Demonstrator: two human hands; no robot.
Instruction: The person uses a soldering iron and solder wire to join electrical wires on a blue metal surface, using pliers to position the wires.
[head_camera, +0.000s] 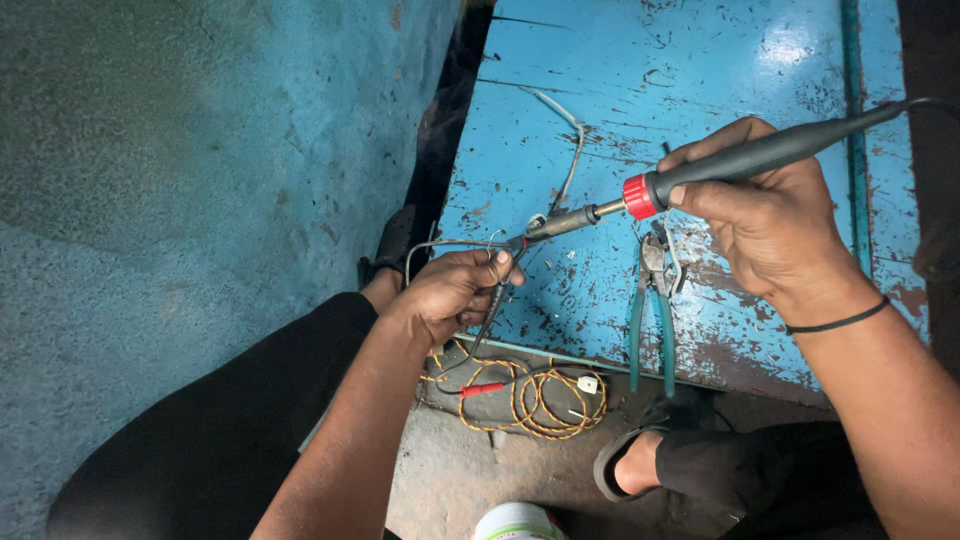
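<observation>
My right hand (775, 225) grips a soldering iron (740, 160) with a black handle and a red collar. Its metal tip points left and meets a thin wire (495, 243) pinched in my left hand (452, 292). That hand is closed on the wire ends at the left edge of a worn blue metal table (640, 80). A dark lead (487, 320) hangs down from under the left hand. A thin grey solder wire (573, 160) curves across the table behind the tip.
Green-handled pliers (652, 310) lie on the table below the iron. A coil of yellow and red twisted wire (530, 400) with a small white connector rests on the floor by my sandalled foot (630, 465). A blue wall (200, 170) stands at left. A white and green lid (515, 522) shows at bottom.
</observation>
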